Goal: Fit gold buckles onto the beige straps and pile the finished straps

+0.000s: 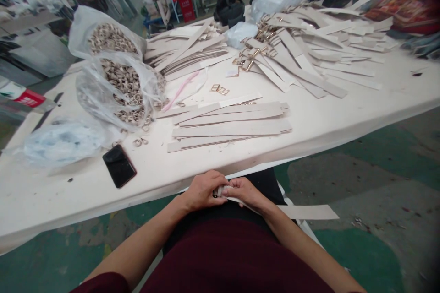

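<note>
Over my lap, just below the table's front edge, both hands meet at one end of a pale beige strap [309, 212]. My left hand [205, 190] is curled around that end, where a small band-like loop seems to sit; the fingers partly hide it. Pinched close beside it, my right hand [248, 193] grips the same strap. From there the strap runs under my right wrist and sticks out to the right with a slanted tip. A stack of similar straps [233, 126] lies on the table in front of my hands.
On the white table [343, 114] are plastic bags of small loops [125, 84], a phone [119, 165], loose gold buckles [220, 89], a pink strip [181, 90] and a pile of buckled straps [292, 62]. A bottle [27, 96] is at left.
</note>
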`<action>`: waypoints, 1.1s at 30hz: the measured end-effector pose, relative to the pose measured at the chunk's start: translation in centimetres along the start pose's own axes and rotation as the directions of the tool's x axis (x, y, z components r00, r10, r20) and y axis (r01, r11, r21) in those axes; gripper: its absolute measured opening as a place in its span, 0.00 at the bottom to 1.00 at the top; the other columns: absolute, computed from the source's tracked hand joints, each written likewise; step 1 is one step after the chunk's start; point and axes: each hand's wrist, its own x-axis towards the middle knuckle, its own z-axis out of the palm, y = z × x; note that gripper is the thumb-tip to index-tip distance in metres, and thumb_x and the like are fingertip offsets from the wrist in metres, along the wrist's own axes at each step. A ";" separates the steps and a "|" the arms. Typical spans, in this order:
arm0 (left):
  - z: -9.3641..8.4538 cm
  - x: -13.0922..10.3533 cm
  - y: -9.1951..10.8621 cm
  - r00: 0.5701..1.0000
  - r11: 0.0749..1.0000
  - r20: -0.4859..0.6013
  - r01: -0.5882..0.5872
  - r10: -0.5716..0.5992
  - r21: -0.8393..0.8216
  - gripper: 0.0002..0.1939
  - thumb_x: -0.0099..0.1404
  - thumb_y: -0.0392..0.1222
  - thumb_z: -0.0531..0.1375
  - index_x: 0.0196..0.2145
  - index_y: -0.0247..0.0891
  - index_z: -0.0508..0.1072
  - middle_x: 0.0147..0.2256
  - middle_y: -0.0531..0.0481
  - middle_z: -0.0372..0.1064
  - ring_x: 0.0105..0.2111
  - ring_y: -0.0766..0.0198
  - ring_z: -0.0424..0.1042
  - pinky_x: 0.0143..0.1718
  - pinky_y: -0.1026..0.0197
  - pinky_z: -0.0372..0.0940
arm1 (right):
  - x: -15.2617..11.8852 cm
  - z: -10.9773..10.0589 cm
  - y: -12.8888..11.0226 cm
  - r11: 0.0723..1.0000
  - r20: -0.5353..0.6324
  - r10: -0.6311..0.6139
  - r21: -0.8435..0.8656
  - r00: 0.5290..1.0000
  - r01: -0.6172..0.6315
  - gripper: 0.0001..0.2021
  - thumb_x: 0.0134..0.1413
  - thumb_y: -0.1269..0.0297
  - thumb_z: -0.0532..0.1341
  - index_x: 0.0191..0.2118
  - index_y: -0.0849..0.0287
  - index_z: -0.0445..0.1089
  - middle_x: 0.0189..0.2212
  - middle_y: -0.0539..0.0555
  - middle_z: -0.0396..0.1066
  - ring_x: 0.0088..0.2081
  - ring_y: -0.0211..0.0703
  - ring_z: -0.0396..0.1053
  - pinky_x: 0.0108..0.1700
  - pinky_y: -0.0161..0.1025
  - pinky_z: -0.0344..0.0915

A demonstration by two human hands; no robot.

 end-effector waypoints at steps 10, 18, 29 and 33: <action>-1.6 -0.6 0.5 1.000 0.998 -0.022 0.019 -0.020 -0.060 0.17 0.50 0.38 0.61 0.41 0.39 0.68 0.37 0.49 0.68 0.37 0.62 0.66 0.39 0.63 0.62 | -1.3 -0.4 -1.7 0.998 -0.006 0.009 -0.055 1.000 -0.009 0.20 0.42 0.47 0.64 0.23 0.63 0.65 0.14 0.43 0.57 0.14 0.27 0.50 0.12 0.25 0.48; -3.9 -0.1 -3.5 0.907 0.915 -0.302 0.177 -0.295 -0.363 0.15 0.62 0.44 0.56 0.46 0.41 0.66 0.39 0.48 0.70 0.34 0.64 0.70 0.35 0.64 0.66 | -7.1 -11.9 -18.2 0.681 -0.096 -0.222 -0.727 0.970 0.084 0.18 0.53 0.51 0.56 0.28 0.62 0.68 0.20 0.47 0.61 0.20 0.33 0.60 0.19 0.28 0.58; -3.2 -0.1 -4.6 0.822 0.835 -0.369 0.215 -0.435 -0.507 0.12 0.62 0.44 0.56 0.43 0.39 0.70 0.36 0.48 0.72 0.31 0.64 0.71 0.31 0.65 0.66 | 8.7 -13.3 -30.7 -0.044 -0.078 -0.727 -0.986 0.683 -0.160 0.13 0.58 0.61 0.56 0.49 0.53 0.69 0.44 0.54 0.71 0.41 0.43 0.68 0.41 0.39 0.61; -3.2 -0.1 -4.5 0.826 0.852 -0.383 0.204 -0.414 -0.482 0.10 0.62 0.43 0.56 0.40 0.38 0.71 0.34 0.48 0.72 0.30 0.65 0.71 0.32 0.65 0.65 | 14.7 -8.3 -23.1 -0.254 0.218 -0.493 -0.962 0.842 0.101 0.13 0.58 0.66 0.56 0.48 0.57 0.69 0.44 0.55 0.70 0.45 0.44 0.66 0.43 0.36 0.60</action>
